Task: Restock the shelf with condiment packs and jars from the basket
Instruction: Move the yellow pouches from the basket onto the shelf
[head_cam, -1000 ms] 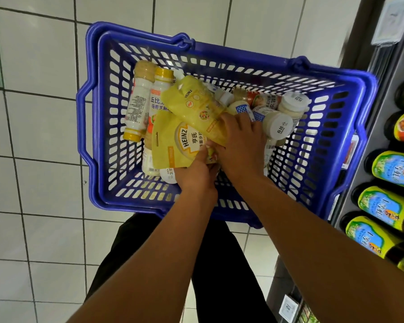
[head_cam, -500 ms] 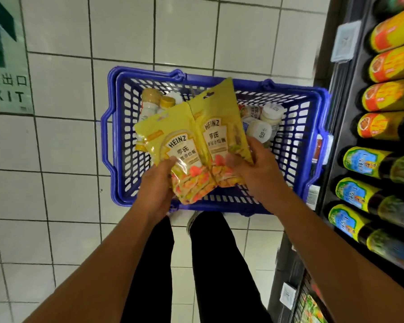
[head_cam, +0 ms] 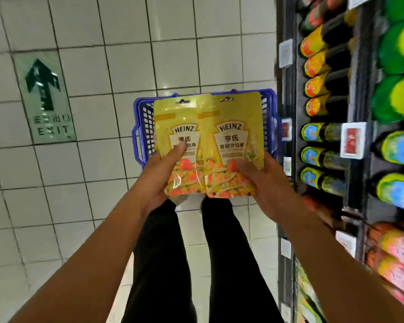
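The left pack and the right pack are in your hands, upright and side by side, inner edges touching, held above the basket that sits on the floor ahead of your feet. Your left hand grasps the left pack low down, thumb on its front and fingers behind. Your right hand grasps the lower right corner of the right pack the same way.

These look like soft, glossy film pouches with filling inside. Expect them to be light but floppy, with the weight slumping to the bottom and the tops bending over. The film is probably slick, so a pinch on a bare edge may slide. Hold across the full lower body, as you do now, or at the stiff sealed top beside the hang hole. Don't squeeze the middle hard.

The shelf stands just to your right, with rows of bottles facing out
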Demonstrator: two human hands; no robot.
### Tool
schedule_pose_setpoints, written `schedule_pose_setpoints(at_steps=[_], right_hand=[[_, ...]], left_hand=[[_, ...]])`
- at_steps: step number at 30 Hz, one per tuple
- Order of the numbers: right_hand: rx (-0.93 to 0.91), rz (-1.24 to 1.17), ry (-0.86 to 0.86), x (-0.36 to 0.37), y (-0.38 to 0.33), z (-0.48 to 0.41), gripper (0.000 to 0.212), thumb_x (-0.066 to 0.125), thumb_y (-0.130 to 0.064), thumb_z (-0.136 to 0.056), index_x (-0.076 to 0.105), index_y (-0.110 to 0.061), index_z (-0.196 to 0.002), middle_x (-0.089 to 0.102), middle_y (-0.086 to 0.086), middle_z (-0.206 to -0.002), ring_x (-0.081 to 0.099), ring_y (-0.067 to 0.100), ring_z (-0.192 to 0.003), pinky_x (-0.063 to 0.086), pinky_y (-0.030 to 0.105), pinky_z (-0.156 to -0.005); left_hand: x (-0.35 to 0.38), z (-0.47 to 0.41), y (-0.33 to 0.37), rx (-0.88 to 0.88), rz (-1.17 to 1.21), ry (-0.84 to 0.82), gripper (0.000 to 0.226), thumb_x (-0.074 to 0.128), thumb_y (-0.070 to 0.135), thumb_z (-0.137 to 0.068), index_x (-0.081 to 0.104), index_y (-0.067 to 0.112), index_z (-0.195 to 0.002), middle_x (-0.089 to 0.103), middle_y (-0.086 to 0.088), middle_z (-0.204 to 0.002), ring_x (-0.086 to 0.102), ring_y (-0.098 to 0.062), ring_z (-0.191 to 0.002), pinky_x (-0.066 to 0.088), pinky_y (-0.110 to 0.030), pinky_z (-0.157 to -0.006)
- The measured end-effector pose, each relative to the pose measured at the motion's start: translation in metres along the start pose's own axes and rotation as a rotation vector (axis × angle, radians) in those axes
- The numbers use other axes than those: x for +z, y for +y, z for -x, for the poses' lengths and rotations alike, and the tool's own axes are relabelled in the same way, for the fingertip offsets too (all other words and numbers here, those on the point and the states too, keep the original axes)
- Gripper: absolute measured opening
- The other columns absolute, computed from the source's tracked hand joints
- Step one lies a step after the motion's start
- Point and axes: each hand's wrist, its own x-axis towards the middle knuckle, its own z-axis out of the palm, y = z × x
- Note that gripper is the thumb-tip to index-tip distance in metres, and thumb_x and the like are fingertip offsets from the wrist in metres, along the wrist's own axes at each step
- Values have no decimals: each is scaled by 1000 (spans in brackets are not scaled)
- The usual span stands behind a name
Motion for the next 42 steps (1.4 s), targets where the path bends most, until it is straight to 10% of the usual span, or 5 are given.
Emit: schedule_pose_setpoints(at_steps=[20,26,42], right_hand=[[-562,-293,561,71,-44,275,42,81,-30,-70,72,-26,-111,75,11,-113,72,35,-102,57,60,-86],[-733,-339,780,66,-30,373,26,69,-16,-90,68,-18,-116,77,6,-107,75,23,-88,61,35,-69],[-998,-483,1243,35,81,627,37,79,-45,-78,74,-32,-112,76,6,-111,74,27,-100,60,36,-75]], left_hand=[[123,214,94,438,-727,-633,36,84,25,-71,71,23,-104,77,-6,-101,75,-23,-86,59,-29,-67],[179,282,60,504,-842,-851,21,77,20,-75,78,37,-88,78,-1,-86,73,-12,-67,57,-25,-58],[282,472,-124,529,-1072,-1432,39,81,43,-65,75,35,-102,77,-7,-100,74,-26,-95,59,-42,-81]])
